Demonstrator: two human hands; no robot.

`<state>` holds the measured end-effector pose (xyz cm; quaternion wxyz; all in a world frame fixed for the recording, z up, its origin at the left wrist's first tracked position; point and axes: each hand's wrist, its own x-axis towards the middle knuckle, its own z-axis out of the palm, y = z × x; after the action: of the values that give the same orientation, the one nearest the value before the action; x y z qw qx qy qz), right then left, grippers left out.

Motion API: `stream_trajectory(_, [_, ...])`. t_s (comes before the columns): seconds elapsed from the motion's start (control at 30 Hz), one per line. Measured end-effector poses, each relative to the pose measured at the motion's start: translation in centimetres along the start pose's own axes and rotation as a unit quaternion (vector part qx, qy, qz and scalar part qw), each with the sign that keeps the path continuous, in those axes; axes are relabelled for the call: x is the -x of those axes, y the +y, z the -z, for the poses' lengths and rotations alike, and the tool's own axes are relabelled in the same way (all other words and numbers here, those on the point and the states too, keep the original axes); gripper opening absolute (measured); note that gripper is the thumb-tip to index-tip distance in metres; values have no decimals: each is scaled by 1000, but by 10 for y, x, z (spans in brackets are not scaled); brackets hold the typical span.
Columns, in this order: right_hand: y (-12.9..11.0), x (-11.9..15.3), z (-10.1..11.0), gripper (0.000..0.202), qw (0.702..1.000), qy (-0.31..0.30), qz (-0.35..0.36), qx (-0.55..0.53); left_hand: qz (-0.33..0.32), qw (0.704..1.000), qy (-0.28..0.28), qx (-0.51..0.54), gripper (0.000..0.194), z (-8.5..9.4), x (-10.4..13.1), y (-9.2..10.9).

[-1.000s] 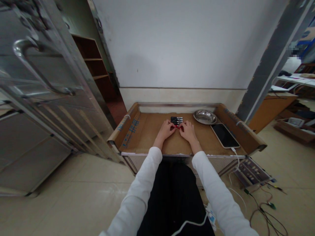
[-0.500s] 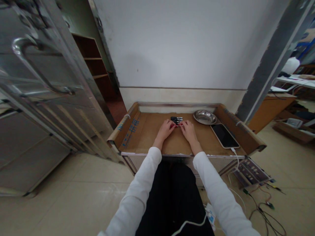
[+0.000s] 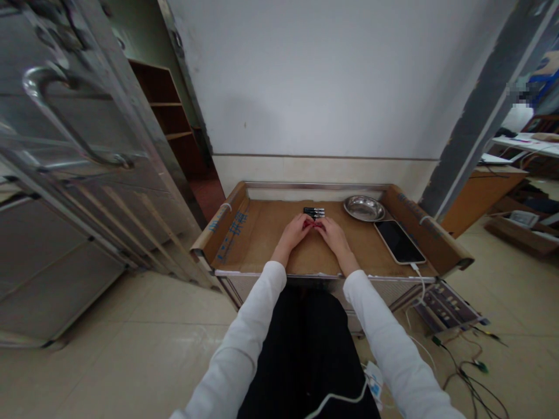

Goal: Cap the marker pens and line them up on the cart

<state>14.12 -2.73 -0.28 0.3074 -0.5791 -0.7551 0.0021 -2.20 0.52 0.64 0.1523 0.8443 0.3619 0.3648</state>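
Observation:
My left hand [image 3: 296,230] and my right hand [image 3: 331,234] rest low over the cardboard-lined tray [image 3: 257,244], fingertips pinched and almost meeting. A small reddish thing [image 3: 313,224] shows between the fingertips, too small to name; both hands seem to grip it. Just beyond my fingers several black pen-like sticks [image 3: 311,210] with silvery ends lie side by side. My fingers hide part of the nearest ones.
At the tray's back right stands a round metal dish [image 3: 364,208]. In front of it lies a phone [image 3: 399,241] with a white charging cable [image 3: 420,279]. Raised cardboard sides bound the tray left and right. A wall [image 3: 323,87] rises behind; loose wires [image 3: 467,372] lie on the floor.
My right hand has shifted slightly left, so the fingertips of both hands are closer together. The reddish thing sits more tightly between them. The pen-like sticks, dish and phone stay put.

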Motion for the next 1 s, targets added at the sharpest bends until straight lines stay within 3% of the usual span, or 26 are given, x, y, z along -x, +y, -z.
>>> stream_trajectory(0.23, [2, 1, -2, 20, 999, 29, 6, -27, -23, 1000, 13, 1, 19, -4, -1, -5])
stream_trajectory(0.43, [8, 3, -4, 23, 995, 84, -18, -47, -7, 996, -13, -91, 32, -5, -1, -5])
stream_trajectory(0.83, [9, 4, -2, 24, 992, 121, -41, 21, 33, 987, -67, -143, 20, -3, 1, -2])
stream_trajectory(1.0, [9, 4, -2, 25, 989, 129, -48, 45, 24, 990, -60, -126, 19, -2, 0, 0])
